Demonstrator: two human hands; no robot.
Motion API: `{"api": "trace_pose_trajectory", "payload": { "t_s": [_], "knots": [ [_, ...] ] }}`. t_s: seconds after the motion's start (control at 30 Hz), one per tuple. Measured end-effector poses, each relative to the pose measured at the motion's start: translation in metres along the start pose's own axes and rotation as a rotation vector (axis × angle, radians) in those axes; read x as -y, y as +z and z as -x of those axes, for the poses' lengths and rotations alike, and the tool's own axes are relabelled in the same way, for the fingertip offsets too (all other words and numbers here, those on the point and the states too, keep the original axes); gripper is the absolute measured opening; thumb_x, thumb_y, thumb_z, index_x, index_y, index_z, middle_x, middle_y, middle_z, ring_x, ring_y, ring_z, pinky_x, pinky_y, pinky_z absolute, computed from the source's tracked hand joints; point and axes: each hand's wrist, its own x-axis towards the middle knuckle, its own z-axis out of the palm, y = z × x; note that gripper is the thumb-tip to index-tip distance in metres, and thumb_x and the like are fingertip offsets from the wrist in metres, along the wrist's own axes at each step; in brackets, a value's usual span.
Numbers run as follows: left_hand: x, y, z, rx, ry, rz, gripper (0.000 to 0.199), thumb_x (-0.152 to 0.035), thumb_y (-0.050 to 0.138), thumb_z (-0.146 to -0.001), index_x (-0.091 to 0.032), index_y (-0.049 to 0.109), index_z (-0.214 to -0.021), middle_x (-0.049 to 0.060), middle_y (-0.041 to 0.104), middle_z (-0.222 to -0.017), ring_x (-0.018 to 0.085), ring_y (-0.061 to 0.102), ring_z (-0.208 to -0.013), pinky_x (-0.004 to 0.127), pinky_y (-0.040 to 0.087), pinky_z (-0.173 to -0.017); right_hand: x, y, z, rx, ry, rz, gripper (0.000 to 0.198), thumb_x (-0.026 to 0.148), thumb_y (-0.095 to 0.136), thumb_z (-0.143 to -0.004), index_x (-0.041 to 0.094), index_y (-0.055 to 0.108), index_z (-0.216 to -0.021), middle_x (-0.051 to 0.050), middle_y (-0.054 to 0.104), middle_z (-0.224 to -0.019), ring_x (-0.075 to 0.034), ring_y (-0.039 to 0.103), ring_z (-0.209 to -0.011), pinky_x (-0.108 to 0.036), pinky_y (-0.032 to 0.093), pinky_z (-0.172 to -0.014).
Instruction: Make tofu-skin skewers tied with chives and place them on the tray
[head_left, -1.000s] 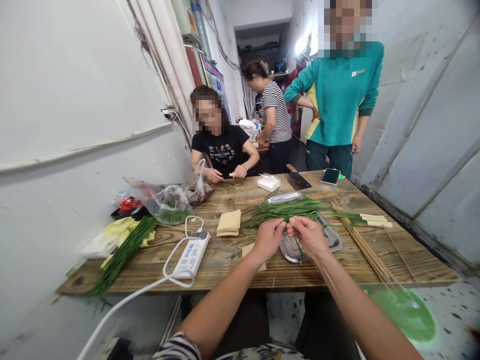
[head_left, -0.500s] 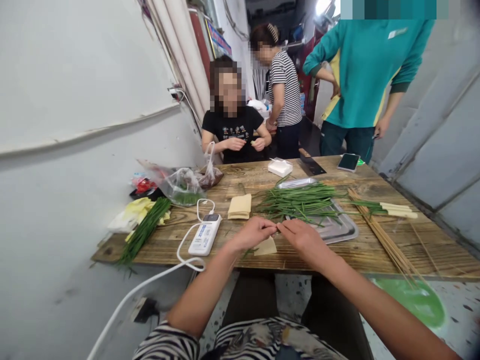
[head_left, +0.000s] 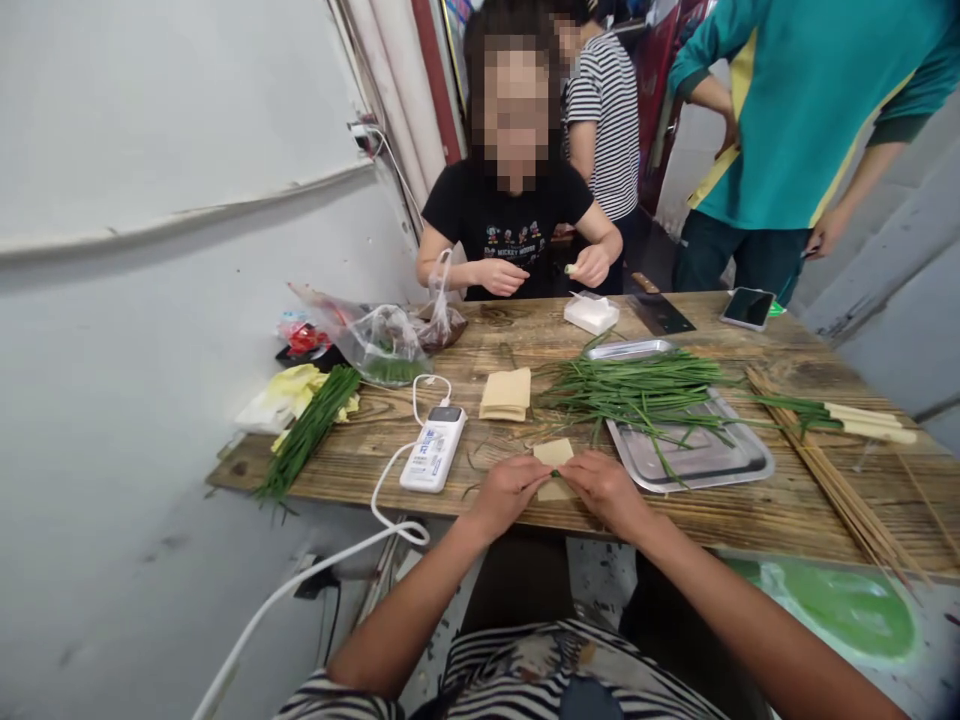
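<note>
Both hands meet over a single square tofu-skin sheet (head_left: 553, 454) at the table's near side. My left hand (head_left: 510, 490) and my right hand (head_left: 604, 488) pinch a short bit of green chives (head_left: 555, 473) between their fingertips, low over the sheet or touching it; which, I cannot tell. Beyond the left hand lies a stack of the same pale yellow sheets (head_left: 505, 394). Long green chives (head_left: 637, 385) are heaped across a metal tray (head_left: 756, 470), just beyond my right hand.
On the left are a white power bank (head_left: 435, 450) with a cable, a chive bundle (head_left: 311, 430) and plastic bags (head_left: 390, 345). Wooden skewers (head_left: 832, 480) and chive-filled rolls (head_left: 870, 422) lie right. A cleaver (head_left: 664, 312) and phone (head_left: 748, 308) lie far off. A person (head_left: 517, 235) sits opposite.
My hands have come down onto the sheet with the green bit, which now shows between the fingertips. The view has tilted down and shifted left.
</note>
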Motion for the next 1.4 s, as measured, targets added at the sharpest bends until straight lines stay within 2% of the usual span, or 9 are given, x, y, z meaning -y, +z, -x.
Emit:
{"api": "trace_pose_trajectory", "payload": {
  "t_s": [0.4,0.53,0.7,0.8,0.93,1.03,1.17,1.27,1.4],
  "knots": [
    [-0.012,0.006,-0.002,-0.024,0.092,-0.174,0.025,-0.025,0.047,-0.095,-0.015,0.066,-0.109,0.009,0.072,-0.094,0.018,0.064,-0.084,0.033,0.051,-0.082,0.0,-0.012,0.006,-0.027,0.122,-0.106,0.021,0.02,0.046,-0.095,0.019,0.066,-0.102,-0.007,0.069,-0.089,-0.016,0.063,-0.079,-0.029,0.051,-0.07],
    [-0.023,0.003,-0.008,0.015,0.105,-0.209,0.03,-0.019,0.04,-0.096,-0.014,0.069,-0.096,0.008,0.07,-0.081,0.017,0.063,-0.076,0.03,0.049,-0.074,0.004,-0.022,0.001,0.048,0.085,0.012,0.02,0.019,0.046,-0.094,0.018,0.066,-0.098,-0.007,0.068,-0.084,-0.017,0.06,-0.079,-0.03,0.048,-0.071],
    [-0.04,0.002,-0.008,0.146,-0.069,-0.083,0.03,-0.013,0.043,-0.09,-0.014,0.07,-0.078,0.007,0.069,-0.075,0.017,0.061,-0.072,0.027,0.046,-0.072,0.033,-0.029,-0.003,0.09,-0.072,0.37,0.02,0.012,0.05,-0.089,0.011,0.064,-0.104,-0.011,0.064,-0.1,-0.025,0.052,-0.097,-0.038,0.041,-0.08],
    [-0.05,-0.001,-0.007,0.184,-0.252,0.065,0.024,-0.015,0.049,-0.085,-0.015,0.071,-0.075,0.004,0.068,-0.073,0.016,0.06,-0.071,0.025,0.045,-0.072,0.05,-0.028,-0.001,-0.005,-0.075,0.493,0.022,0.008,0.045,-0.09,0.011,0.065,-0.098,-0.011,0.063,-0.096,-0.023,0.049,-0.084,-0.036,0.037,-0.071],
    [-0.059,-0.007,-0.012,0.241,-0.418,0.232,0.023,-0.017,0.051,-0.08,-0.013,0.072,-0.071,0.0,0.065,-0.065,0.013,0.055,-0.062,0.021,0.041,-0.063,0.062,-0.028,0.001,-0.049,-0.039,0.548,0.024,0.005,0.041,-0.09,0.009,0.065,-0.095,-0.006,0.054,-0.071,-0.019,0.042,-0.067,-0.035,0.031,-0.062],
    [-0.055,-0.007,-0.014,0.278,-0.485,0.363,0.022,-0.017,0.052,-0.077,-0.011,0.071,-0.068,-0.001,0.062,-0.061,0.012,0.052,-0.06,0.02,0.039,-0.06,0.065,-0.028,0.003,-0.074,-0.058,0.546,0.025,0.004,0.04,-0.09,0.008,0.064,-0.094,-0.005,0.051,-0.067,-0.019,0.042,-0.066,-0.034,0.032,-0.061],
    [-0.048,-0.002,-0.01,0.346,-0.527,0.505,0.02,-0.018,0.055,-0.075,-0.01,0.072,-0.07,0.0,0.064,-0.061,0.012,0.055,-0.059,0.021,0.043,-0.061,0.064,-0.025,0.01,-0.062,-0.065,0.488,0.03,0.003,0.039,-0.091,0.013,0.062,-0.074,-0.004,0.049,-0.063,-0.018,0.043,-0.063,-0.032,0.03,-0.058],
    [-0.049,0.004,-0.005,0.254,-0.453,0.417,0.021,-0.02,0.055,-0.081,-0.013,0.075,-0.081,0.003,0.071,-0.073,0.016,0.063,-0.069,0.024,0.049,-0.066,0.06,-0.025,0.013,-0.038,-0.021,0.449,0.033,0.003,0.039,-0.091,0.014,0.061,-0.069,-0.004,0.051,-0.062,-0.018,0.044,-0.061,-0.032,0.031,-0.057],
    [-0.055,0.011,-0.001,-0.086,-0.138,0.093,0.022,-0.023,0.054,-0.089,-0.017,0.075,-0.092,0.007,0.074,-0.085,0.017,0.067,-0.077,0.027,0.053,-0.073,0.052,-0.034,0.01,0.036,0.114,0.3,0.028,0.008,0.043,-0.092,0.013,0.062,-0.072,-0.005,0.055,-0.066,-0.016,0.049,-0.062,-0.028,0.035,-0.058]
  ]
}}
